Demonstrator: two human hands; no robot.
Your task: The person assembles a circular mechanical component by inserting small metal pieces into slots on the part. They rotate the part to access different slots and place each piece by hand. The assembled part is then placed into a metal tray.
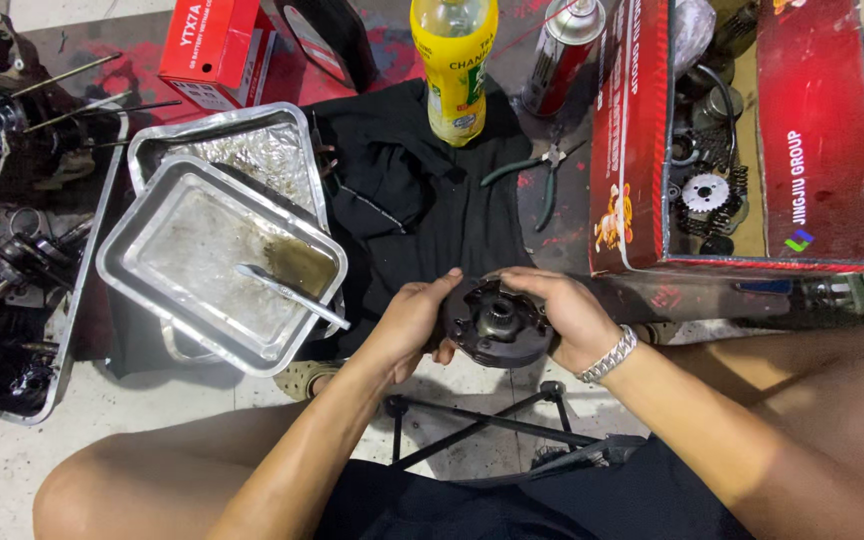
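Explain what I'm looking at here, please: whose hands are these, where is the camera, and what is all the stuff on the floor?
There is one picture, from a camera on the person's head, looking down past bare knees to the floor. The left hand and right hand, which wears a metal bracelet, grip a round dark metal part from either side. To the left lie two metal trays, the upper one holding a spoon-like tool. Beyond the hands are a black cloth, a yellow bottle, a spray can and green-handled pliers. A red cardboard box on the right holds gears. Dark engine parts sit far left.
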